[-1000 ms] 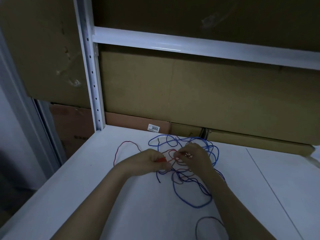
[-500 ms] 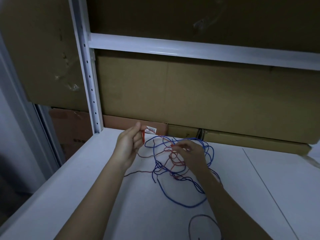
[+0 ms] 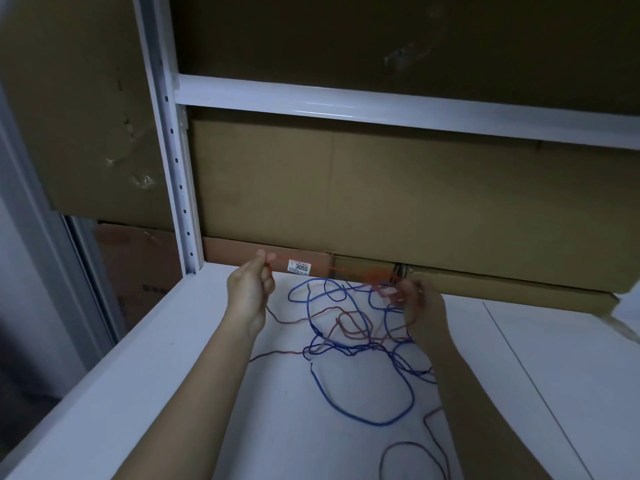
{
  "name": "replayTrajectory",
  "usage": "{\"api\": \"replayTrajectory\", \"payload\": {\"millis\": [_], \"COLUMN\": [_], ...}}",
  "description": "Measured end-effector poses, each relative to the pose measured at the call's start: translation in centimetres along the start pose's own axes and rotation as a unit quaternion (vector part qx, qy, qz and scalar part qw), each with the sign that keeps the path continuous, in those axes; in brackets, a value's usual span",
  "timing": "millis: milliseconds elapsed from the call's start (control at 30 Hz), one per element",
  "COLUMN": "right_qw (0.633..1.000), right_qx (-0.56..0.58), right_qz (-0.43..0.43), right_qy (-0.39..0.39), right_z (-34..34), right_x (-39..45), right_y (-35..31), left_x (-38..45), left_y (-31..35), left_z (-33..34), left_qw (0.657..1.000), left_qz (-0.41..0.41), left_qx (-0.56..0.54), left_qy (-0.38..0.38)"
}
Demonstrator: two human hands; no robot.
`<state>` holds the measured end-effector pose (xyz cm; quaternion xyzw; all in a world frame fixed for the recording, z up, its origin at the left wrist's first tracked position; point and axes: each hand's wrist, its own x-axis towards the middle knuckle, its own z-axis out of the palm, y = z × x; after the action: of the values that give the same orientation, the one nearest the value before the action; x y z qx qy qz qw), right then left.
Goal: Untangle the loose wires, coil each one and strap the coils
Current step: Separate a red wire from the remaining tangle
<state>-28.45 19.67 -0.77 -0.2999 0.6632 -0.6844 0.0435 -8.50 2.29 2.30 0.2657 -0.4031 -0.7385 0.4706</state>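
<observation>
Near the middle of the frame, both hands are working above a white shelf surface where the loose wires are lying in a tangle. The left hand is raised at centre left, its thumb and fingers curled together and pinching the red wire, which is stretching in a thin, blurred line across to the right hand at centre right. That hand's fingers are bent around a bunch of red strands at the far edge of the tangle; how tightly they are closing there is hard to tell through the blur. Below and between the hands, the blue wire is sprawling in wide loops across the shelf surface, one big loop reaching toward the lower centre of the frame, and it is crossing over the red wire in several places around the middle. A darker wire is curling at the bottom of the frame, just beside the right forearm. Behind the hands, a white label reading 3055 is sitting on a cardboard box along the back, and a white upright post is running down the upper left.
</observation>
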Motion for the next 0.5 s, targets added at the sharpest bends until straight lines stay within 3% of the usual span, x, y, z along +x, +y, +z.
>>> {"api": "replayTrajectory", "payload": {"millis": [67,200,300,367,433,500], "right_qw": [0.999,0.994,0.970,0.965,0.974,0.959], "right_qx": [0.012,-0.097,-0.215,-0.213,-0.183,-0.260], "right_qz": [0.027,0.034,0.070,0.090,0.064,-0.023], "right_qy": [0.036,0.029,-0.085,-0.124,-0.115,-0.109], "right_z": [-0.8,-0.7,-0.5,-0.1,0.8,2.5], "right_x": [0.3,0.7,1.1,1.1,1.1,0.9], "right_y": [0.0,0.4,0.6,-0.1,-1.3,-3.2], "left_x": [0.9,1.6,1.4,1.4,1.4,1.3], "left_y": [0.5,1.1,1.7,2.2,2.6,3.0], "left_z": [-0.5,-0.4,0.1,0.4,0.8,1.5], "left_qw": [1.000,0.998,0.994,0.987,0.981,0.977], "left_qz": [0.005,0.021,0.030,0.039,0.047,0.051], "left_qx": [-0.001,0.046,0.104,0.146,0.174,0.183], "left_qy": [0.025,0.030,-0.014,-0.051,-0.077,-0.096]}}
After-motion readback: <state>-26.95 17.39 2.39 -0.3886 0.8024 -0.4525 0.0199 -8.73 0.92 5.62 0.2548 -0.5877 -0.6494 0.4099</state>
